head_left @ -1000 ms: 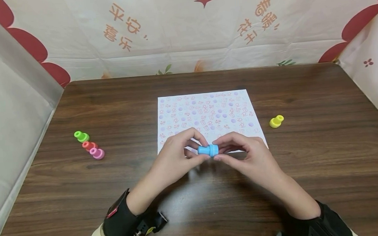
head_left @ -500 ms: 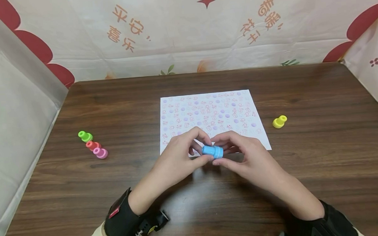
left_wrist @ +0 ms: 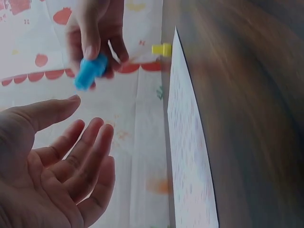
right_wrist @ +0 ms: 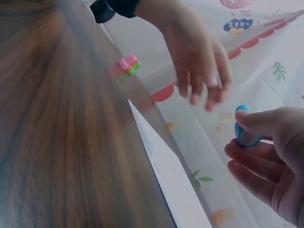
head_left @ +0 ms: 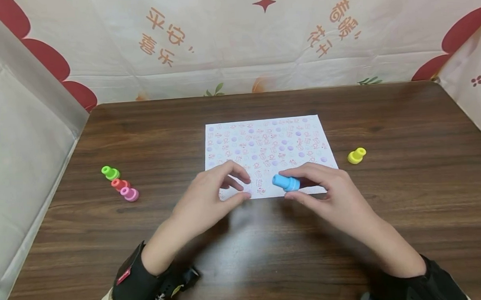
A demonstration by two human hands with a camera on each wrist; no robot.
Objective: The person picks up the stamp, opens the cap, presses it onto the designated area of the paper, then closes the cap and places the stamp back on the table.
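Above the near edge of a patterned sheet (head_left: 264,149) on a wood-grain table (head_left: 245,257), a person's right hand (head_left: 335,195) pinches a blue stamp (head_left: 286,183) between thumb and fingertips, its wide end set in the grip and its narrow end pointing out toward the left hand (head_left: 210,200). The stamp sits at the very tips of the right hand's digits, well forward of the palm and raised clear of the paper, nearer the sheet's right near corner than its left. The left hand faces it across a gap, holding nothing, fingers loosely curved and thumb well apart from them, over the sheet's left near corner. Between the sheet's right edge and the table's right edge, closer to the paper, stands a yellow stamp (head_left: 356,155). Toward the table's left edge, a green stamp (head_left: 110,172), a red stamp (head_left: 119,185) and a pink stamp (head_left: 129,194) form a tight slanting row. Beyond the table's far edge hangs a pale printed cloth (head_left: 235,38) with red scallops.
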